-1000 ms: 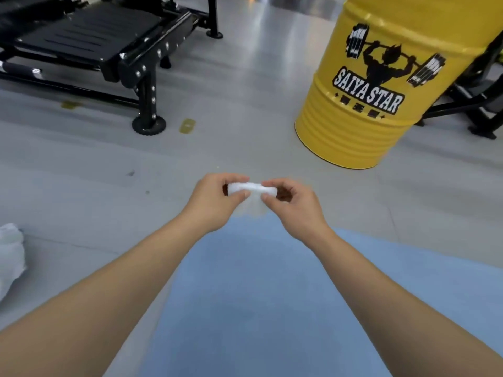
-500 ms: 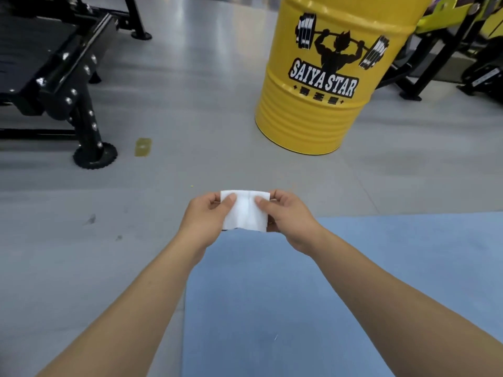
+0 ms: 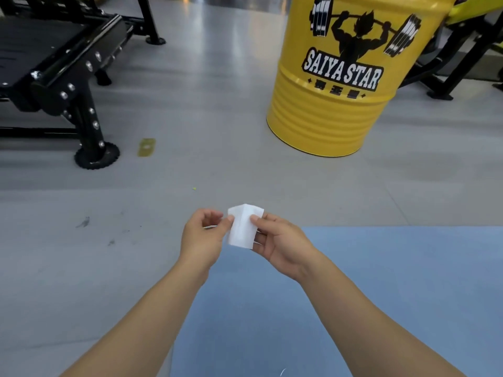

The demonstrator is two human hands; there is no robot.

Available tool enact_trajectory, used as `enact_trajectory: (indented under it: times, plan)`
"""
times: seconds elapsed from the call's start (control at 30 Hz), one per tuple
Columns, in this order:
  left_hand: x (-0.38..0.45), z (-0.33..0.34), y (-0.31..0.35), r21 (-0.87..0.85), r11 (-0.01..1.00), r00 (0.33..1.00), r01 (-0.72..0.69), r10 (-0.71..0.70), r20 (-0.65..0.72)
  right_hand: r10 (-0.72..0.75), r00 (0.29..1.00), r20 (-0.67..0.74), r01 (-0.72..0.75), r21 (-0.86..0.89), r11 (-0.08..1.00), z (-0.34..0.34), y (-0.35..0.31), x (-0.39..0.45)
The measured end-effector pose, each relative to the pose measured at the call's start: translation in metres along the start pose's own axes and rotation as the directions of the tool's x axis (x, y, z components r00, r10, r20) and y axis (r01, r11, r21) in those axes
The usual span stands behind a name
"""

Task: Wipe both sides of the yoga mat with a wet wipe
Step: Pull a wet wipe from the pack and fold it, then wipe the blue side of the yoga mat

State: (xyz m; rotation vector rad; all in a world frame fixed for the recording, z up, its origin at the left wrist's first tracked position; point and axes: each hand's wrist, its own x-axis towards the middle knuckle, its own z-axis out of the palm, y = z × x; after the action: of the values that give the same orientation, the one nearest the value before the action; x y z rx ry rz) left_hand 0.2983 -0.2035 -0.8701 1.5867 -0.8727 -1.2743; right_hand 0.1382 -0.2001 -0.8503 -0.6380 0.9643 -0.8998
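A blue yoga mat (image 3: 394, 281) lies flat on the grey floor, filling the lower right of the head view. Above its far left corner I hold a small white wet wipe (image 3: 243, 227), partly unfolded and creased down the middle. My right hand (image 3: 280, 244) pinches the wipe's right edge between thumb and fingers. My left hand (image 3: 202, 235) pinches its left edge with thumb and fingertips. Both forearms reach forward from the bottom of the frame.
A yellow steel drum (image 3: 345, 77) with a black weightlifter logo stands beyond the mat. Black gym equipment (image 3: 54, 74) with a round foot (image 3: 96, 156) sits at the left. More black and yellow machine frames (image 3: 457, 61) stand at the far right. A yellow floor marker (image 3: 147, 147) lies on the floor.
The wipe went from a tight folded strip to a partly opened sheet as my hands pulled it apart. The view swung right, bringing the mat's far edge into sight.
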Motion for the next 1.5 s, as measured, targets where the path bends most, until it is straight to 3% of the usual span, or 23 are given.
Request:
enact_trajectory:
  times: [0.1,0.2,0.3,0.47,0.6,0.73,0.83,0.97,1.07,1.13,1.2,1.23,1.3,1.43,1.5]
  plan:
    - [-0.004,0.000,-0.006,0.129,0.991,0.997,-0.028,0.019,0.071,-0.008,1.000,-0.012,0.007,-0.070,0.998,-0.004,0.007,0.008]
    - [-0.004,-0.001,-0.001,0.033,0.998,0.973,0.060,-0.066,0.219,-0.032,0.999,-0.023,0.028,-0.137,0.990,-0.006,0.007,0.017]
    - [-0.004,-0.001,-0.002,-0.078,0.994,0.957,0.080,-0.055,0.286,-0.068,0.997,-0.025,0.061,-0.215,0.975,-0.006,0.008,0.024]
    - [-0.004,-0.001,-0.016,-0.132,0.988,0.963,0.085,-0.048,0.266,-0.192,0.963,-0.188,0.114,-0.362,0.925,-0.003,0.022,0.031]
    - [0.000,0.002,-0.021,-0.169,0.979,0.965,0.116,-0.071,0.252,-0.192,0.948,-0.253,0.077,-0.404,0.912,-0.007,0.029,0.035]
    - [0.005,0.004,-0.025,-0.196,0.974,0.969,0.113,-0.064,0.237,-0.027,0.986,-0.167,-0.021,-0.283,0.959,-0.014,0.030,0.035]
    - [0.003,0.004,-0.027,-0.193,0.976,0.974,0.102,-0.058,0.219,-0.029,0.988,-0.149,-0.009,-0.248,0.969,-0.016,0.034,0.033]
    - [0.003,0.002,-0.035,-0.098,0.993,0.977,0.066,-0.044,0.208,-0.039,0.982,-0.183,0.006,-0.180,0.984,-0.017,0.045,0.035]
    - [0.004,-0.002,-0.047,0.140,0.989,0.981,-0.045,0.018,0.191,-0.144,0.962,-0.231,0.080,-0.268,0.960,-0.018,0.055,0.035]
    - [0.006,-0.011,-0.061,0.427,0.868,0.961,-0.255,0.180,0.208,-0.287,0.920,-0.267,0.121,-0.503,0.856,-0.023,0.061,0.035]
    - [0.012,-0.021,-0.081,0.765,0.483,0.901,-0.426,0.304,0.309,-0.411,0.871,-0.269,0.100,-0.721,0.686,-0.034,0.069,0.033]
    - [0.014,-0.026,-0.091,0.855,0.279,0.887,-0.437,0.294,0.357,-0.442,0.857,-0.265,0.075,-0.784,0.616,-0.043,0.074,0.032]
    - [0.018,-0.030,-0.112,0.911,0.054,0.901,-0.410,0.182,0.395,-0.432,0.867,-0.248,-0.002,-0.870,0.494,-0.058,0.085,0.033]
    - [0.024,-0.030,-0.154,0.920,-0.015,0.920,-0.392,0.008,0.392,-0.341,0.922,-0.184,-0.104,-0.966,0.238,-0.079,0.113,0.037]
    - [0.030,-0.031,-0.177,0.924,-0.042,0.924,-0.379,-0.062,0.377,-0.318,0.934,-0.164,-0.111,-0.978,0.179,-0.087,0.129,0.039]
